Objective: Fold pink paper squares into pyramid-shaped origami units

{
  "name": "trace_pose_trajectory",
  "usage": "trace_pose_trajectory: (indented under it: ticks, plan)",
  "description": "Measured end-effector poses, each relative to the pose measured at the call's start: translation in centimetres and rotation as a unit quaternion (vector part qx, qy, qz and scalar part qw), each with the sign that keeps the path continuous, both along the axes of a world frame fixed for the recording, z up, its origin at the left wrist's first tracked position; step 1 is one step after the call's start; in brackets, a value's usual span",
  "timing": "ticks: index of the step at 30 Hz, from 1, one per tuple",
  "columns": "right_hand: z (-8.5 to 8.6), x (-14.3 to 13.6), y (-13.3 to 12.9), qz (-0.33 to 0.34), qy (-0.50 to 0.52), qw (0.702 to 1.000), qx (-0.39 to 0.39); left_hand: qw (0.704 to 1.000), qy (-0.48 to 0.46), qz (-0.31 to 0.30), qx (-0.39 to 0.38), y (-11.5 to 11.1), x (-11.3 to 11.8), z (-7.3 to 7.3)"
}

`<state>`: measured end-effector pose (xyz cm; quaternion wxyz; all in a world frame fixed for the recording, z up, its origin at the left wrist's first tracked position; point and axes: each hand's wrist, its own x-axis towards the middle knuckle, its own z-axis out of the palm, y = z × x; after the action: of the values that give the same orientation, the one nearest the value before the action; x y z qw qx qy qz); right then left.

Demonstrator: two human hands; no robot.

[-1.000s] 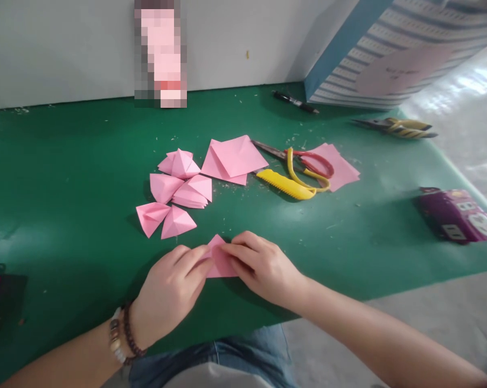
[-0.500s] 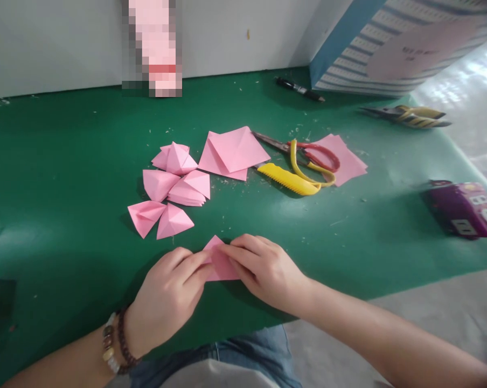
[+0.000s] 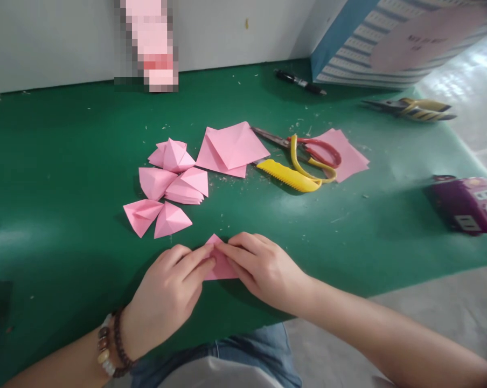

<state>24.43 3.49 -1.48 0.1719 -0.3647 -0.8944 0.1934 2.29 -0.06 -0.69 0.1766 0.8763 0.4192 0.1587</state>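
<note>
A small folded sheet of pink paper lies on the green tabletop near its front edge, with a pointed top. From the left, my left hand is closed on it, thumb and index finger pressing its upper part. My right hand grips the opposite side, its index fingertip close to the left one at the middle. Fingers cover both side corners of the paper. Just beyond sit several folded pink paper pieces in a cluster. Flatter pink sheets lie behind them.
Scissors with red and yellow handles rest partly on more pink sheets, beside a yellow-handled cutter. Farther back are a black pen, pliers and a striped box. A purple box stands at right.
My left index finger has slid right along the paper toward the right fingertip. The whole view has shifted slightly; the other things stay in place on the table.
</note>
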Motion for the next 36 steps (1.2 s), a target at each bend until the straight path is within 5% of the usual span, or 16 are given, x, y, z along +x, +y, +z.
trace_pose_trajectory:
  ticks: [6, 12, 36]
  plan:
    - [0.1, 0.0, -0.1, 0.004, 0.002, 1.0, 0.015, 0.998, -0.039, 0.001, -0.051, 0.7, -0.4, 0.4]
    - [0.0, 0.1, -0.2, 0.006, 0.003, 0.999, 0.049, 0.982, -0.107, 0.109, -0.107, 1.4, -0.6, 0.6]
    - [0.1, 0.1, -0.1, 0.015, -0.028, 0.999, 0.038, 0.999, -0.037, 0.002, -0.017, 1.0, -0.8, 0.0]
